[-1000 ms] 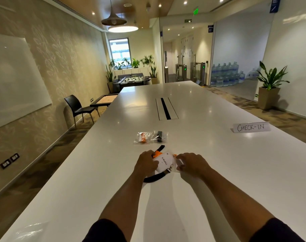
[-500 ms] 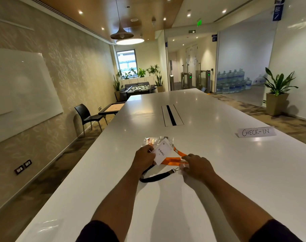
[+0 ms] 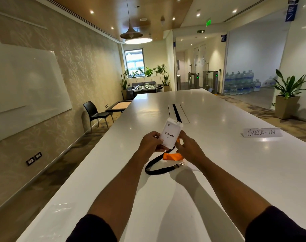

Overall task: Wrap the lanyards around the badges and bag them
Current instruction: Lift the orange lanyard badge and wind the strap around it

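White table (image 3: 218, 172), long, glossy. Left hand (image 3: 151, 142) and right hand (image 3: 188, 147) hold a white badge (image 3: 170, 135), raised, tilted, lettered "V.Kohli". Black lanyard (image 3: 159, 169) looped on the table below; orange lanyard (image 3: 172, 157) beside it. "CHECK-IN" card (image 3: 261, 132) stands far right.

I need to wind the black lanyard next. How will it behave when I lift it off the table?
The black lanyard will probably be floppy: it lies in a loose curve on the table, so it should droop and swing. The metal clip at its free end likely adds weight and may dangle. The flat strap looks light, so it may slide easily on the glossy surface.
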A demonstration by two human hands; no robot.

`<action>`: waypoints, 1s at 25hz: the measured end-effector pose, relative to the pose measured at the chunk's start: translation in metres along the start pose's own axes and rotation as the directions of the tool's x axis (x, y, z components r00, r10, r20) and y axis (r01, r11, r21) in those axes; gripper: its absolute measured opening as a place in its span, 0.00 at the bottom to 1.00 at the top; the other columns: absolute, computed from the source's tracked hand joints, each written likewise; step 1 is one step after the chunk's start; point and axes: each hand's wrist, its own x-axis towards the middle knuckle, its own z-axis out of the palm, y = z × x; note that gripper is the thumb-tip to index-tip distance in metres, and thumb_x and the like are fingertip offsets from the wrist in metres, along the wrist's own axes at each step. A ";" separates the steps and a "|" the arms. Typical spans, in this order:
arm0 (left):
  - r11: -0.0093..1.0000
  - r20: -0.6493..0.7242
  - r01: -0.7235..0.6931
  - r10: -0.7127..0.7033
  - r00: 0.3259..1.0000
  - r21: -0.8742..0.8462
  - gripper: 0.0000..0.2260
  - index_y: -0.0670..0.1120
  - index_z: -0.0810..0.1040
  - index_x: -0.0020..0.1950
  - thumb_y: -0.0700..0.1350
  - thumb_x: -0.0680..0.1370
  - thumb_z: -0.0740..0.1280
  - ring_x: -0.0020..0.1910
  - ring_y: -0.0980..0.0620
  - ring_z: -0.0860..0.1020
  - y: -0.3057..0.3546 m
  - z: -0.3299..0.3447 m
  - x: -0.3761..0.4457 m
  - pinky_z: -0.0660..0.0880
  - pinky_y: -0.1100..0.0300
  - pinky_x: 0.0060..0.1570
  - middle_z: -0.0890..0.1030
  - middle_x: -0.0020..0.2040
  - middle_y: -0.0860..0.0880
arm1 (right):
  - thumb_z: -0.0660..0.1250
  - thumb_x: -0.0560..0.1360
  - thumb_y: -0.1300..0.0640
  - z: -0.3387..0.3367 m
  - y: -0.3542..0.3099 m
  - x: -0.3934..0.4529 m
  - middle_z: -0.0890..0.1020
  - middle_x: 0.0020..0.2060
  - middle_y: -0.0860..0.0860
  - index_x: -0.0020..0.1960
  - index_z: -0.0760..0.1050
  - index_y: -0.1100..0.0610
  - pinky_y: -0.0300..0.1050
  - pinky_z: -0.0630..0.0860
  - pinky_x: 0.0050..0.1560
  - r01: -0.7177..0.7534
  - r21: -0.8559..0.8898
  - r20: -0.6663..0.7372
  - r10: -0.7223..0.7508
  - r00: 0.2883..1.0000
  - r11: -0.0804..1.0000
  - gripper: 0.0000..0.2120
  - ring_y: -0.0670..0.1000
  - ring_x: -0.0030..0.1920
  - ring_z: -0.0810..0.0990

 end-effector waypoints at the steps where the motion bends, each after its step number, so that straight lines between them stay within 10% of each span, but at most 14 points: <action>1: 0.999 0.028 0.009 -0.007 1.000 -0.052 0.07 0.35 0.74 0.58 0.34 0.80 0.64 0.43 0.37 0.86 0.004 0.000 -0.005 0.84 0.51 0.45 0.82 0.56 0.36 | 0.61 0.84 0.51 -0.001 -0.003 0.002 0.79 0.68 0.53 0.76 0.63 0.51 0.49 0.84 0.45 0.008 0.024 -0.029 -0.008 1.000 1.000 0.21 0.52 0.43 0.86; 13: 0.997 0.176 -0.025 0.036 0.984 -0.067 0.12 0.41 0.77 0.61 0.45 0.80 0.69 0.42 0.42 0.86 0.029 0.002 -0.036 0.80 0.57 0.38 0.84 0.54 0.40 | 0.64 0.83 0.56 -0.021 -0.026 -0.001 0.85 0.53 0.60 0.63 0.78 0.61 0.55 0.83 0.51 0.089 0.103 -0.098 -0.079 0.992 0.991 0.13 0.61 0.49 0.85; 25: 0.966 -0.152 -0.159 0.130 0.980 -0.203 0.05 0.50 0.76 0.54 0.41 0.81 0.68 0.57 0.44 0.80 0.062 -0.006 -0.033 0.79 0.53 0.47 0.83 0.58 0.43 | 0.67 0.81 0.49 -0.021 -0.019 -0.020 0.87 0.38 0.50 0.59 0.82 0.58 0.48 0.80 0.55 -0.079 0.330 0.109 0.045 0.993 0.941 0.14 0.49 0.44 0.86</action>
